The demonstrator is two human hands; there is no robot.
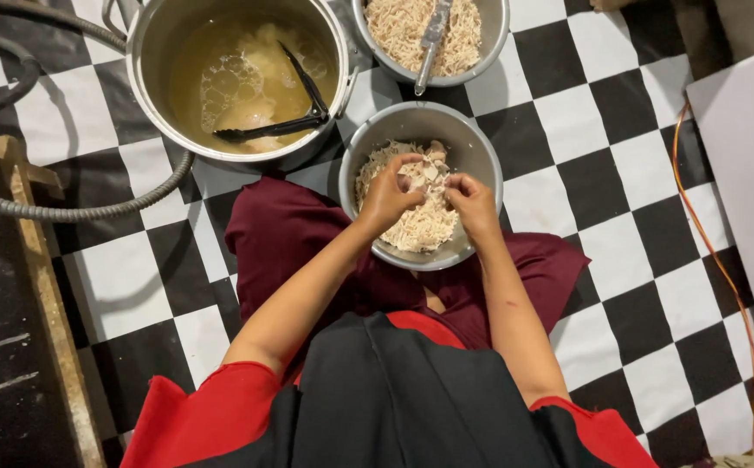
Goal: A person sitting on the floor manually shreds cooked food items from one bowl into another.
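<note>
A metal bowl [481,156] of pale shredded chicken [420,227] rests on my lap, over dark red cloth. Both my hands are inside it. My left hand [387,196] and my right hand [472,199] pinch the same piece of chicken meat [424,170] between their fingertips, above the shredded heap.
A large metal pot [147,52] of yellow broth with black tongs [294,108] sits at the upper left. A second bowl [496,35] of shredded meat with a utensil lies behind. Checkered floor, grey hose [91,208] and wooden plank [43,286] left, orange cable [723,269] right.
</note>
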